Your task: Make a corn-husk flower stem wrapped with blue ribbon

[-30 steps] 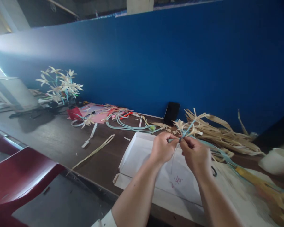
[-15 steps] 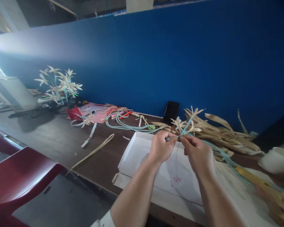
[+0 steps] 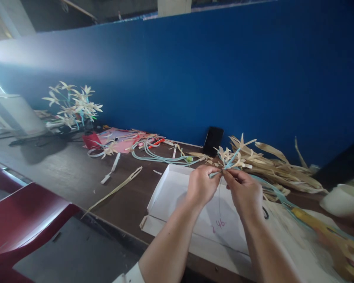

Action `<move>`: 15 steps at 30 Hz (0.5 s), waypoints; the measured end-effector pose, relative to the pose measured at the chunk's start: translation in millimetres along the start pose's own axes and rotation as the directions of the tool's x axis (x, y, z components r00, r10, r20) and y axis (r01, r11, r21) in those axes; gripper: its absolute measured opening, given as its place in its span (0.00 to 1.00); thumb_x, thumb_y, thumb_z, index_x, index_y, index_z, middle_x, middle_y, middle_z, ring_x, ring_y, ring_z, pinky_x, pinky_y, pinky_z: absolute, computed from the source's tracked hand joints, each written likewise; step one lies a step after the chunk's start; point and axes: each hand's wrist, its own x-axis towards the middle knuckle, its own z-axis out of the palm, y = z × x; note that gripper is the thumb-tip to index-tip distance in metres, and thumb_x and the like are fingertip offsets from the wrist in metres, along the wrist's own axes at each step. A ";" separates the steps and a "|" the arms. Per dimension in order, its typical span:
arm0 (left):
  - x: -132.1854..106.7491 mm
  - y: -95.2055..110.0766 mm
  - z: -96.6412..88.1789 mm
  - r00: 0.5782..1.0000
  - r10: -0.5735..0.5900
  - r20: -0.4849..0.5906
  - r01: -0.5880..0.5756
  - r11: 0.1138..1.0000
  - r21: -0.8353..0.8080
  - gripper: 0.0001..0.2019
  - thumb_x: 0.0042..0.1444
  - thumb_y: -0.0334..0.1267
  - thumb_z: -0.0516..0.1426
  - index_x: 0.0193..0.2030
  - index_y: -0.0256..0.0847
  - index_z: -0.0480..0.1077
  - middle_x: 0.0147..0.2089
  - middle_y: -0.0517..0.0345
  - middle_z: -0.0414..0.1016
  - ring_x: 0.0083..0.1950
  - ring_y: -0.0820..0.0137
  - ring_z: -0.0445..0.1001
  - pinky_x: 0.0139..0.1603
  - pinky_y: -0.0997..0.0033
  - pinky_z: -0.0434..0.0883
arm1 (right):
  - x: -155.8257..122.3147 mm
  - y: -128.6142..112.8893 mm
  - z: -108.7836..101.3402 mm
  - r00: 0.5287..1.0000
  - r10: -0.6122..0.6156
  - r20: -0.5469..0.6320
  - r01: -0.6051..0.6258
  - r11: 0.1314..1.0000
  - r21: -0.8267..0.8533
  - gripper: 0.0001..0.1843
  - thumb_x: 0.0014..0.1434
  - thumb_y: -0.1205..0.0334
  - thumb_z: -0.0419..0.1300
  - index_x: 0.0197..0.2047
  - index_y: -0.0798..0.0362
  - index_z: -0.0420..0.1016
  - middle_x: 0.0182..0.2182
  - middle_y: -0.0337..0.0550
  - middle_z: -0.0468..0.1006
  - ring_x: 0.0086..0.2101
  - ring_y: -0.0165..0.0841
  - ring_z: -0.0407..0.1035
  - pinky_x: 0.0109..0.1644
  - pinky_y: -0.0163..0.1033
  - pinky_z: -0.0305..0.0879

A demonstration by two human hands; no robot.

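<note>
Over an open white cardboard box, my left hand (image 3: 203,184) is closed around the pale-blue stems of a small spray of cream artificial flowers (image 3: 232,158). The petals look like dried husk and point up and away to the right. My right hand (image 3: 245,192) pinches the same stems just below the blossoms, its fingertips almost touching those of the left. From the pinch a thin dark thread (image 3: 220,200) hangs down over the box. What lies inside each palm is hidden.
The white box (image 3: 162,188) bears red handwriting. Dried husks (image 3: 279,169) and a leaning black phone (image 3: 214,140) are behind the hands. Blue tubing (image 3: 153,158) curls at centre-left; a finished flower arrangement (image 3: 76,104) stands farther left. A red chair (image 3: 23,220) is at the near left edge.
The flower spray has turned and tilted slightly to the right, showing more blossoms. Both hands have shifted a little, keeping their pinch on the stems.
</note>
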 end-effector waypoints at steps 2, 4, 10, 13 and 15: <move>-0.2 -0.3 0.7 1.000 0.012 0.007 -0.012 1.000 0.015 0.07 0.51 0.37 0.59 0.36 0.42 0.77 0.38 0.58 0.78 0.41 0.69 0.74 0.43 0.73 0.68 | 0.6 1.1 0.1 1.000 0.017 -0.001 -0.017 1.000 0.021 0.17 0.48 0.49 0.63 0.34 0.53 0.79 0.17 0.38 0.72 0.20 0.30 0.64 0.26 0.35 0.58; -0.6 -0.6 1.3 1.000 0.017 0.020 -0.017 0.999 0.032 0.07 0.51 0.38 0.59 0.36 0.43 0.76 0.37 0.58 0.78 0.41 0.69 0.74 0.42 0.73 0.67 | 1.2 2.4 0.3 0.998 0.055 0.024 -0.057 0.996 0.066 0.18 0.48 0.48 0.63 0.35 0.54 0.79 0.15 0.37 0.69 0.18 0.29 0.61 0.23 0.34 0.55; -2.8 -2.0 3.7 0.999 0.052 -0.014 -0.050 0.992 0.112 0.07 0.51 0.38 0.59 0.37 0.43 0.75 0.37 0.58 0.76 0.40 0.69 0.73 0.42 0.73 0.67 | 1.6 4.6 3.2 0.987 0.138 0.087 -0.157 0.948 0.277 0.21 0.46 0.48 0.65 0.36 0.58 0.79 0.12 0.36 0.65 0.16 0.27 0.56 0.19 0.32 0.50; -4.8 -2.5 5.5 0.994 0.100 -0.033 -0.092 0.978 0.187 0.07 0.52 0.39 0.58 0.36 0.42 0.75 0.35 0.57 0.75 0.38 0.70 0.73 0.40 0.73 0.67 | 1.0 5.6 5.0 0.986 0.134 0.101 -0.159 0.938 0.308 0.20 0.45 0.49 0.65 0.35 0.58 0.79 0.12 0.36 0.65 0.16 0.26 0.56 0.19 0.31 0.50; -6.2 -2.1 6.7 0.991 0.120 -0.052 -0.106 0.970 0.218 0.06 0.53 0.38 0.57 0.35 0.43 0.75 0.33 0.57 0.75 0.37 0.70 0.72 0.39 0.72 0.67 | 0.6 6.4 6.6 0.986 0.130 0.100 -0.156 0.933 0.323 0.20 0.45 0.49 0.66 0.35 0.58 0.78 0.11 0.35 0.65 0.15 0.26 0.56 0.18 0.31 0.50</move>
